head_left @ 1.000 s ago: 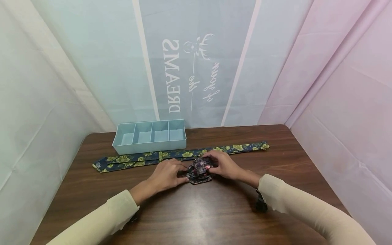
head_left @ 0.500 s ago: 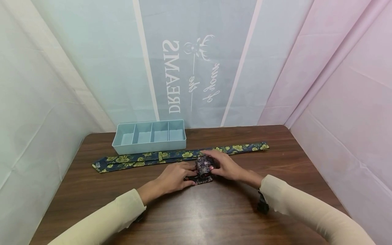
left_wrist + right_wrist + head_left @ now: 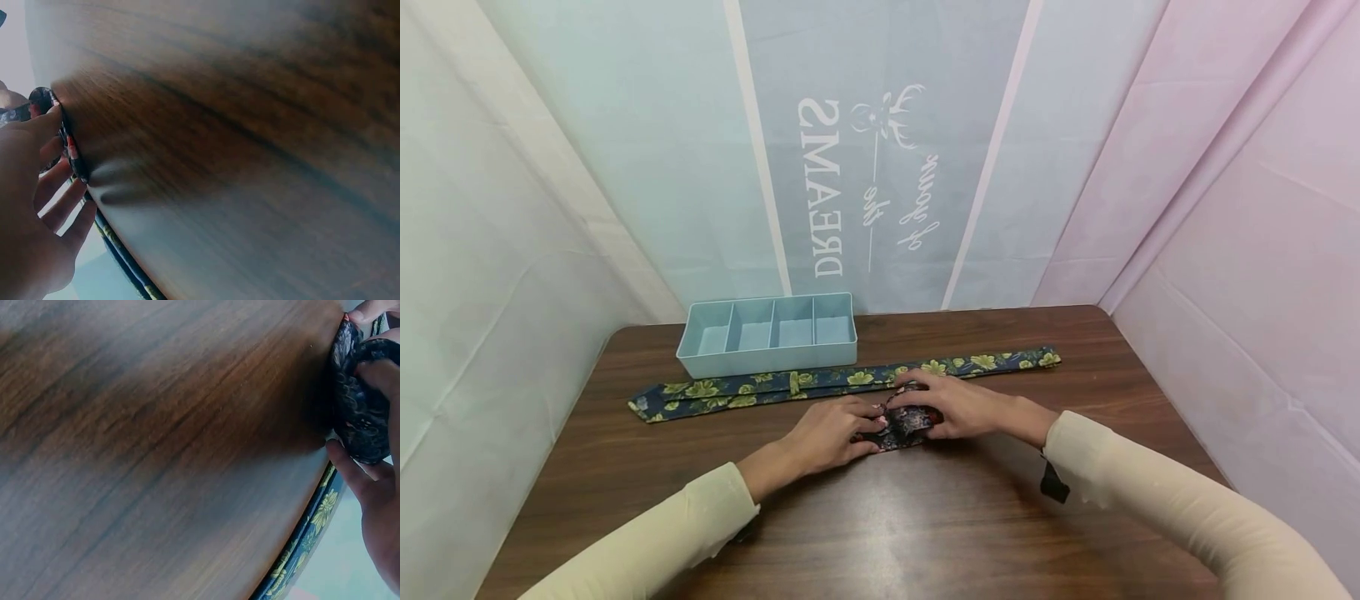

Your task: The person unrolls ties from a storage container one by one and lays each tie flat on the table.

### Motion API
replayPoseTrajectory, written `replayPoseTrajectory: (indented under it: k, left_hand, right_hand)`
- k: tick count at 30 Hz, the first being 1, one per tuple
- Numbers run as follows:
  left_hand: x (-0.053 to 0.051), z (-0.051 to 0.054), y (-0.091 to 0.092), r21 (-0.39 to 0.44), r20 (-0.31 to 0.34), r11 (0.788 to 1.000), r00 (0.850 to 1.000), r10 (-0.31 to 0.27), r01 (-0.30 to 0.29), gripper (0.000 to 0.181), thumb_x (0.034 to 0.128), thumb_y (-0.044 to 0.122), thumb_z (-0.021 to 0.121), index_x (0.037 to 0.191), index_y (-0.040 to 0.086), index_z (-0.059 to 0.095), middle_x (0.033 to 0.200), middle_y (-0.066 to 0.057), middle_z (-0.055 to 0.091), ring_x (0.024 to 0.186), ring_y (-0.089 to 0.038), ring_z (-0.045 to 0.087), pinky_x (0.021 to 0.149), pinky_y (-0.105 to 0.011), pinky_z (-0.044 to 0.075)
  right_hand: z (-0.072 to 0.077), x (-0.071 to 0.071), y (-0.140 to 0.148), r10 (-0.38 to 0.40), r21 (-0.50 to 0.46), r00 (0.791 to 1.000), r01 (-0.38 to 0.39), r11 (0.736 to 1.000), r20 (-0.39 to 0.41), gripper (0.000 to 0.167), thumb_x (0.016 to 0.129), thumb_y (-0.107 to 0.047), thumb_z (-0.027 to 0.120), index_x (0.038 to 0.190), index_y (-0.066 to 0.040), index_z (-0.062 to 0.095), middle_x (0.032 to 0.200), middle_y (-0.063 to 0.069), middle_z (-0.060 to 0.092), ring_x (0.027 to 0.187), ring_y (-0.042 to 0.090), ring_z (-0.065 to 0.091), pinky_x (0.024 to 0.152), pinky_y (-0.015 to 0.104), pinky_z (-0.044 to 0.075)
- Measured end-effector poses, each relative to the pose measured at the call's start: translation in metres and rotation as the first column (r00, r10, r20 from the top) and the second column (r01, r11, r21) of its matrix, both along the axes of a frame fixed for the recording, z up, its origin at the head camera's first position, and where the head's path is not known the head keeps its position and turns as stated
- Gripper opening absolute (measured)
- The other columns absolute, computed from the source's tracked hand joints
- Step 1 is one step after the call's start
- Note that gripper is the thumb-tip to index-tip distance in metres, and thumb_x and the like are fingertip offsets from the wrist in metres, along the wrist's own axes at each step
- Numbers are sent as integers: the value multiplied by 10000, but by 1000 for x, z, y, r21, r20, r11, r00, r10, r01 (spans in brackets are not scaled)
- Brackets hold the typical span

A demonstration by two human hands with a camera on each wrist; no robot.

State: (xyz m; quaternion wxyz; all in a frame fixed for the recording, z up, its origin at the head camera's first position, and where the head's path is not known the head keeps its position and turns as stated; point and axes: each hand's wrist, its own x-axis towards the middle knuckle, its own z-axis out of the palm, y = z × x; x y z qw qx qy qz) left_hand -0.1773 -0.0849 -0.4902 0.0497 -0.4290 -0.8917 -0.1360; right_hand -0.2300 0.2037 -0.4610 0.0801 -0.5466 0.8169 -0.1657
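A dark necktie with a small floral print lies bunched in a compact folded roll on the table, between both hands. My left hand pinches its left end, thumb in front and fingers over the top. On the other side, my right hand grips the roll, its fingers arched over the cloth and covering part of it. In the right wrist view the loops of the dark necktie show between thumb and fingers. Just behind stretches a navy necktie with yellow flowers, laid out lengthwise.
A light blue tray with several compartments stands at the back left, behind the navy necktie. The brown wooden table ends at a printed curtain at the back. White cloth walls rise on both sides.
My left hand has shifted slightly right and closer against the dark necktie. The right hand has turned over the roll, which has tipped from standing taller to lying lower and wider.
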Motion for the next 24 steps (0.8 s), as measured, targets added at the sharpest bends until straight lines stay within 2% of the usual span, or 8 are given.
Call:
replayPoseTrajectory:
  k: [5,9,13,18,21,24]
  left_hand:
    - [0,1,0,-16,10,1000,1000,2,-2,390,988,423,759,1297,186,786,1380,-30,713,1284,-216,660,1043,-417,568]
    - [0,1,0,-21,5,1000,1000,1,-1,394,991,425,754,1303,186,783,1385,-28,711,1286,-215,659,1046,-416,566]
    - [1,0,0,-34,-20,999,1000,-10,9,390,999,420,745,1305,181,781,1385,-32,711,1280,-216,663,1040,-415,570]
    - [0,-1,-1,-42,-37,999,999,-23,21,394,1013,422,726,1317,175,773,1394,-31,706,1285,-214,661,1039,-416,570]
    - [1,-1,-2,-43,-33,999,999,-24,23,400,1020,421,716,1333,176,763,1411,-22,696,1306,-209,650,1049,-421,564]
    - [1,-3,-3,-47,-23,999,999,-22,21,395,1028,402,710,1350,177,751,1429,-13,683,1329,-203,636,1048,-429,564]
  right_hand:
    - [1,2,-2,-35,-13,999,35,999,15,584,958,-483,779,1450,-216,612,1523,158,495,1292,264,593,1005,462,566]
    - [-1,6,-6,-100,-55,994,102,993,30,527,973,-558,727,1360,-207,656,1444,108,572,1218,203,625,956,403,579]
    - [-5,10,-11,-172,-88,985,173,981,17,456,987,-550,713,1259,-185,692,1312,17,648,1108,141,658,886,350,589]
    - [-6,11,-16,-243,-77,970,241,967,-18,355,975,-490,750,1153,-191,684,1165,-51,685,909,87,631,773,302,554]
    - [-6,11,-16,-255,-64,967,253,965,-18,299,961,-411,785,1130,-198,662,1145,-53,688,850,86,587,744,294,518]
    - [-4,10,-14,-242,-49,970,242,969,-5,271,963,-323,787,1160,-187,662,1169,-42,685,870,96,583,762,303,511]
